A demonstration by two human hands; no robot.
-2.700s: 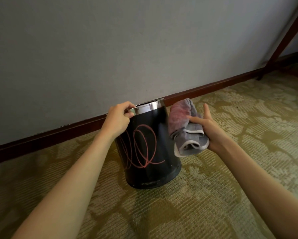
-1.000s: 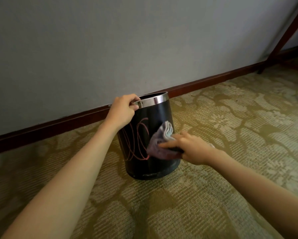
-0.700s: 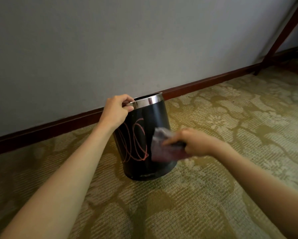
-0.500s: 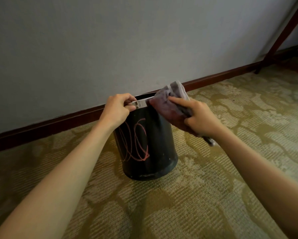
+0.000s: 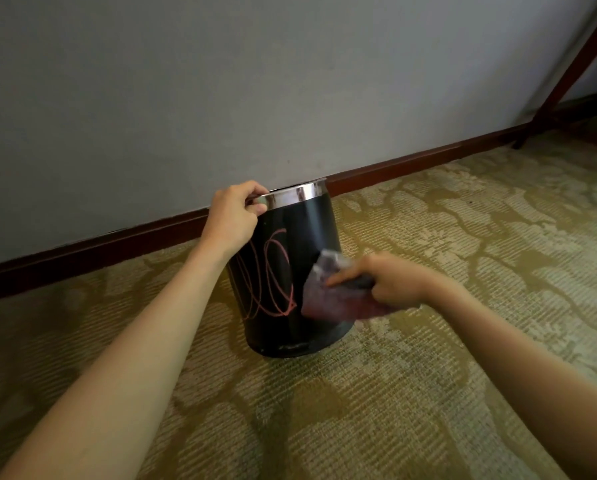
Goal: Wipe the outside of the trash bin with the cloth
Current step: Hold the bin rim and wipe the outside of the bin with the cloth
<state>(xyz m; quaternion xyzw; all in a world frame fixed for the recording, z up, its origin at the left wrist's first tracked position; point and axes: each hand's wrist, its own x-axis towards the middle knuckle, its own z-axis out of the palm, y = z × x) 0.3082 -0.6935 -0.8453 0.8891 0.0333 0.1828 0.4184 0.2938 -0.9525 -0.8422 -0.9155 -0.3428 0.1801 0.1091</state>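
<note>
Glossy black bin with polished metal rim; soft cloth; rough woven carpet

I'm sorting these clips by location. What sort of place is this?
Probably a hotel room or similar carpeted indoor room: patterned gold carpet, dark wooden baseboard under a plain grey wall, and a small black trash bin with a chrome rim.

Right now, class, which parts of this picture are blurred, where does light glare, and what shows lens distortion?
Head view: the right hand and the cloth it grips are smeared by motion; the left hand on the trash bin is sharp. The bin's metal rim glints. The baseboard bows, wide-angle distortion; the corners are darker.
</note>
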